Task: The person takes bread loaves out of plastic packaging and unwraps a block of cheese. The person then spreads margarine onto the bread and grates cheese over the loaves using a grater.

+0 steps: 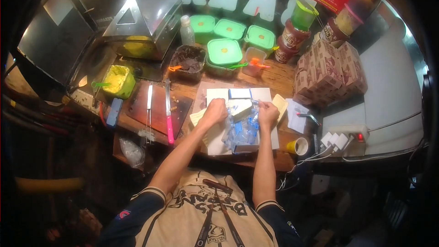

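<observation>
Plastic wrapper (242, 130), clear w/ blue print, lies bunched on a spread white carton (215, 138) close to the near edge of the wooden surface (282, 82), btwn the two hands. A pale block (240, 109) shows at the wrapper's far end, its top face in view, its lower part obscured by film. Left hand (216, 111): clenched, apparently on the wrapper's left margin (contact pt. partly hidden by the knuckles). Right hand (268, 112): fingers pinched on the wrapper's far right part. Progress, judged from the layout: carton panels lie folded out, i.e. that stage looks done; the wrapper is prob. only partway off, since film gathers about the block and both hands grip it. Block and wrapper are not yet apart; whether the film is torn can't be told at this res. Surroundings, for ref.: toward the left edge of the surface, a cutting board (158, 113) bears a pink-handled knife (169, 123) and a second long utensil (149, 100), both clear of the hands. Along the far edge stand green-lidded tubs (224, 51); stacked brown boxes (320, 73) occupy the far right corner, and a yellow cup (295, 146) sits by the near right corner.
</observation>
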A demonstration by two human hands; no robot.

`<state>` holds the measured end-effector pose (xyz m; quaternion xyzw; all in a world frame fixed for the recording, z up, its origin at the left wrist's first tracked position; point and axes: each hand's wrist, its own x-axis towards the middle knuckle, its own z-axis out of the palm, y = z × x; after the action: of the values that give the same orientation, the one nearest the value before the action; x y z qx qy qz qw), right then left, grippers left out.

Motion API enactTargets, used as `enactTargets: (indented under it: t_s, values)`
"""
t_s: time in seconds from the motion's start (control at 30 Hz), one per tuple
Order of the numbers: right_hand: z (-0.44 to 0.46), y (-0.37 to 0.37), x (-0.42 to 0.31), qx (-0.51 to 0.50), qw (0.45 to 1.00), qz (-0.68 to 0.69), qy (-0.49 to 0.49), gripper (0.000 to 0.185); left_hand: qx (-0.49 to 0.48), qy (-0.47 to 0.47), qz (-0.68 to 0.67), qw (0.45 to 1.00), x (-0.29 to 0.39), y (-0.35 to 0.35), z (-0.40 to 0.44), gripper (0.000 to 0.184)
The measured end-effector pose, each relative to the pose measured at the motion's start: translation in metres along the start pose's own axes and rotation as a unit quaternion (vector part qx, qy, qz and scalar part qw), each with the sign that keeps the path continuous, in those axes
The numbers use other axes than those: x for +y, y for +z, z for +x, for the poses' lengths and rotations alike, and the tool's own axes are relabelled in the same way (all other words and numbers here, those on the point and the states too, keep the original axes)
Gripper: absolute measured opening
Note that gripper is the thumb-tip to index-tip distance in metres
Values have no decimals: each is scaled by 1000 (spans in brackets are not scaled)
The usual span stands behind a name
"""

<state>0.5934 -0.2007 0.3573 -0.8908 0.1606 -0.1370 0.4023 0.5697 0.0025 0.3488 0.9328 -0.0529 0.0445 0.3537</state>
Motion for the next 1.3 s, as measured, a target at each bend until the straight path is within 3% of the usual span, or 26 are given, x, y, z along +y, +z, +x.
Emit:
enactTargets:
  t_s: [0.1,0.2,0.3,0.43,0.5,0.53,0.57,0.6,0.67,0.73,0.77,0.8,0.83,0.87,0.9,0.93,1.07,1.13,1.2,1.23,1.3]
  values:
    - [3,1,4,13,1000,-18,19,19,16,5,-26,1000,-8,3,0,21]
    - [14,-3,19,-93,992,78,-13,19,3,-12,-49,999,-15,-3,-1,22]
    - [18,-18,12,-178,981,39,-70,19,-7,21,-80,997,-19,-4,2,24]
    - [6,-35,-10,-203,974,-28,-99,25,-88,-43,-159,982,1,-27,-4,34]
    - [2,-32,-8,-208,971,-49,-110,30,-52,-52,-201,977,0,-31,-21,36]
    - [8,-26,15,-164,960,-87,-212,33,-28,-30,-223,974,-8,-38,-33,34]
    - [1,-32,6,-193,966,-32,-170,30,11,19,-267,964,-21,-45,-49,31]
    - [-9,-41,-14,-218,964,-38,-145,27,-47,-41,-244,968,-13,-98,-69,27]
    - [-14,-51,3,-221,968,14,-122,26,33,-48,-373,926,-47,-140,-105,23]
    - [-34,-69,-4,-223,971,10,-80,27,138,-108,-325,929,-103,-184,-136,20]
    - [-43,-75,-6,-221,975,20,-33,27,215,-125,-232,940,-137,-208,-150,16]
    - [-49,-80,8,-217,974,37,-45,27,281,-159,-184,928,-154,-243,-166,11]
    - [-56,-87,16,-215,975,18,-45,27,331,-271,-232,873,-202,-252,-184,11]
    - [-65,-91,15,-199,979,35,-21,28,453,-196,-131,860,-275,-257,-201,12]
    - [-77,-95,12,-181,982,52,4,28,463,-334,-94,815,-272,-291,-212,17]
    - [-88,-98,8,-162,984,69,29,29,499,-343,-45,795,-326,-300,-227,19]
    - [-118,-106,-7,-145,985,93,13,27,471,-453,47,755,-411,-346,-240,25]
    - [-133,-111,-25,-141,985,94,15,25,399,-472,80,782,-446,-355,-233,40]
    - [-148,-118,-43,-127,988,86,19,24,331,-533,50,777,-440,-367,-217,48]
    - [-155,-121,-51,-115,990,79,21,24,294,-538,81,786,-496,-357,-222,57]
    - [-168,-130,-56,-99,992,73,31,23,232,-562,114,786,-487,-360,-212,63]
